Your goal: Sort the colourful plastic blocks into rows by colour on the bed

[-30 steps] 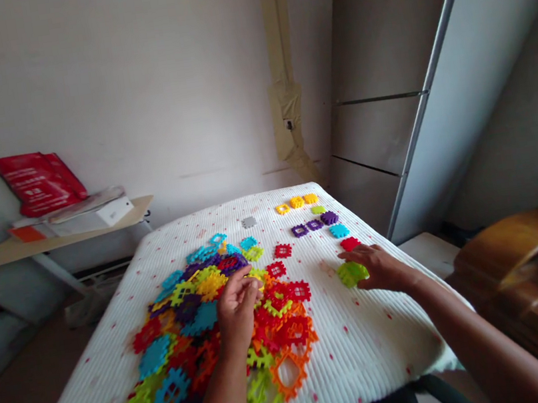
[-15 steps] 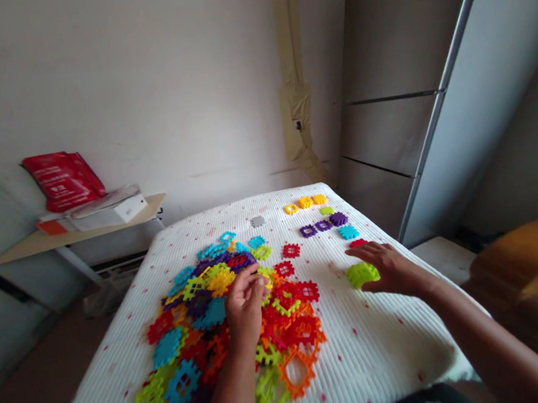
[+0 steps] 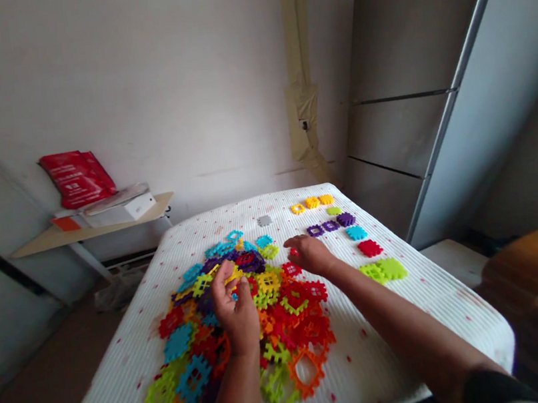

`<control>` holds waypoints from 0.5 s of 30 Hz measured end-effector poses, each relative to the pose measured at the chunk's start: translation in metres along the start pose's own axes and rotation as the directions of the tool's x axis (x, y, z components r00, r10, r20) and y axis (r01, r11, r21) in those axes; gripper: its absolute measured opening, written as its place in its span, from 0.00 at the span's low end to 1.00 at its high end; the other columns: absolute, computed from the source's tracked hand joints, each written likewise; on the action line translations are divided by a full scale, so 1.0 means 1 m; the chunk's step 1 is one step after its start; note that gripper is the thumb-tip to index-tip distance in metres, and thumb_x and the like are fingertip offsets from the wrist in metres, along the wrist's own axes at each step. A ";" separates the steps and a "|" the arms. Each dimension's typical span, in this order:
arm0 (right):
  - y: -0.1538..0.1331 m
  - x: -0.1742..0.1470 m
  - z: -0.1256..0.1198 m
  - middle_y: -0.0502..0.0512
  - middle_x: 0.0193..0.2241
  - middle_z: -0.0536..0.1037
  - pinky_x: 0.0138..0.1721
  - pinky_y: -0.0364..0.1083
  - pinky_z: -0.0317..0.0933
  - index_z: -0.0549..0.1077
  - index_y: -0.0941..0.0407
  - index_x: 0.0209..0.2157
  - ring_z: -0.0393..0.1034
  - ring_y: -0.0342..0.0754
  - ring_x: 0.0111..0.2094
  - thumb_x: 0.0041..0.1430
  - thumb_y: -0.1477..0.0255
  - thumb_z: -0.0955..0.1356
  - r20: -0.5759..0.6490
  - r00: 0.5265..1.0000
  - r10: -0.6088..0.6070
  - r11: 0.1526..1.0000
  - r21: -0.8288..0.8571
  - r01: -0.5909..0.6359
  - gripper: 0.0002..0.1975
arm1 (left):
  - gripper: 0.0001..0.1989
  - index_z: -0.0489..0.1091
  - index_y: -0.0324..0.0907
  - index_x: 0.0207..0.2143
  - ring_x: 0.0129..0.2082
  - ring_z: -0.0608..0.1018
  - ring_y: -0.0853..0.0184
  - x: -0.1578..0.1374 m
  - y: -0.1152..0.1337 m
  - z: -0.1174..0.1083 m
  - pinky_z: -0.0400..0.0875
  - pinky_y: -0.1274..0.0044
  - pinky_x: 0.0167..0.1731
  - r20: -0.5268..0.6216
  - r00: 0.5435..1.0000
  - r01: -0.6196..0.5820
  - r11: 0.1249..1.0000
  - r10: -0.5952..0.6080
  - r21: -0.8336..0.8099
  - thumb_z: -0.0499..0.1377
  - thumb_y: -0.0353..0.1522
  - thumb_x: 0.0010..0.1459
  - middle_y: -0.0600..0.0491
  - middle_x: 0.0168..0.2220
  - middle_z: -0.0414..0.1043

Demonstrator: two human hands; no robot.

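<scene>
My left hand [image 3: 237,307] hovers over the pile of interlocking plastic tiles [image 3: 277,321], its fingers curved and thumb apart, with nothing visible between them. At the pile's far right edge my right hand [image 3: 311,254] reaches over a red tile [image 3: 293,252]; fingers and thumb look parted around it, and the hand hides most of that tile. Another red tile with a window pattern [image 3: 292,269] lies just below the right hand. Two light green tiles [image 3: 390,269] lie side by side on the right, below a solid red tile [image 3: 370,248].
Beyond the hands are sorted groups: yellow tiles [image 3: 312,202], purple tiles [image 3: 330,224], a blue tile [image 3: 356,233] and a grey tile [image 3: 264,220]. They rest on a white quilted cover [image 3: 432,312]. A side table [image 3: 96,228] stands left, a refrigerator [image 3: 388,116] right.
My right hand has moved left from the light green tiles to the red tile by the pile, uncovering the green tiles. My left hand has shifted slightly left, and the view has turned a little.
</scene>
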State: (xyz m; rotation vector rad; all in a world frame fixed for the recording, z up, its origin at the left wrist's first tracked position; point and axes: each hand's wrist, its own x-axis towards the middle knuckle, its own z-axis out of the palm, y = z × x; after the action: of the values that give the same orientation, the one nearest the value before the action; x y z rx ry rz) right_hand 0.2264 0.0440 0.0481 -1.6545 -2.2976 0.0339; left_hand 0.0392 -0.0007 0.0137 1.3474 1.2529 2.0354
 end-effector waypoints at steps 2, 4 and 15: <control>-0.007 0.025 0.015 0.57 0.44 0.75 0.43 0.45 0.62 0.68 0.54 0.48 0.69 0.49 0.45 0.56 0.69 0.64 0.036 0.998 0.060 0.997 -0.041 -0.059 0.17 | 0.22 0.63 0.45 0.51 0.49 0.69 0.63 0.001 -0.001 0.000 0.64 0.72 0.46 -0.004 1.000 -0.013 1.000 0.013 0.002 0.57 0.34 0.53 0.47 0.49 0.66; -0.013 0.046 0.028 0.59 0.42 0.75 0.40 0.46 0.63 0.68 0.55 0.48 0.69 0.51 0.44 0.55 0.67 0.66 0.053 0.994 0.095 0.994 -0.066 -0.091 0.18 | 0.22 0.62 0.46 0.52 0.49 0.69 0.63 0.001 -0.002 -0.001 0.64 0.72 0.46 0.000 1.000 -0.019 1.000 0.019 0.011 0.57 0.33 0.53 0.47 0.49 0.66; -0.018 0.081 0.062 0.61 0.42 0.75 0.40 0.50 0.61 0.68 0.56 0.45 0.65 0.55 0.47 0.50 0.59 0.68 0.114 0.980 0.162 0.978 -0.154 -0.144 0.22 | 0.22 0.62 0.47 0.53 0.47 0.70 0.63 -0.001 -0.003 0.000 0.64 0.70 0.47 0.009 1.000 0.010 1.000 -0.011 0.030 0.56 0.34 0.54 0.47 0.49 0.66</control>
State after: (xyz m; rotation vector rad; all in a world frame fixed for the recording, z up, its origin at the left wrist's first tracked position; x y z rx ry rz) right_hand 0.1708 0.1229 0.0111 -1.9534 -2.3064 0.0054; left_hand 0.0394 0.0006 0.0111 1.3593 1.2881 2.0087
